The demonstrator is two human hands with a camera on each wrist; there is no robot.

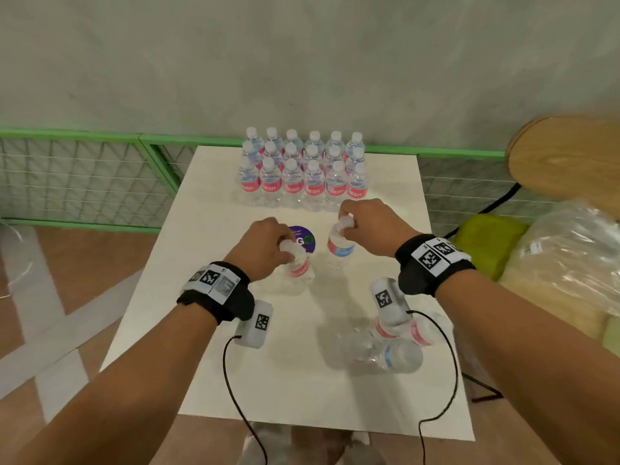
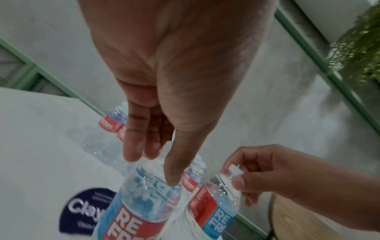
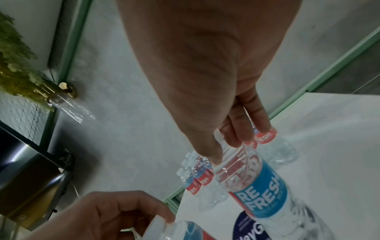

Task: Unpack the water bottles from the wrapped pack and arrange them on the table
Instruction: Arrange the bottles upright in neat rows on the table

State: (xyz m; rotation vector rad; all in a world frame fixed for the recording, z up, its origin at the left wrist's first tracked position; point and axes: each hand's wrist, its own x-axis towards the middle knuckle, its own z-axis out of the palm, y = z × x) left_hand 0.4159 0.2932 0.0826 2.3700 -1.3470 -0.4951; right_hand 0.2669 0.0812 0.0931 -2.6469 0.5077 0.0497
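Note:
My left hand [image 1: 268, 245] pinches the white cap of a clear water bottle [image 1: 297, 270] with a red and blue label, just above the middle of the white table [image 1: 214, 203]. My right hand [image 1: 369, 226] pinches the cap of a second bottle [image 1: 340, 248] beside it. In the left wrist view the left fingers [image 2: 133, 142] close round the neck of the left bottle [image 2: 144, 203]; in the right wrist view the right hand's bottle [image 3: 259, 186] hangs from my right fingertips [image 3: 236, 136]. Several bottles [image 1: 302, 172] stand in rows at the table's far edge.
Three more bottles [image 1: 392, 347] lie on their sides near the table's right front. A round purple sticker [image 1: 303, 238] marks the table between my hands. A wooden stool [image 1: 567, 156] and crumpled plastic wrap [image 1: 567, 263] sit to the right. A green wire fence [image 1: 84, 176] runs behind.

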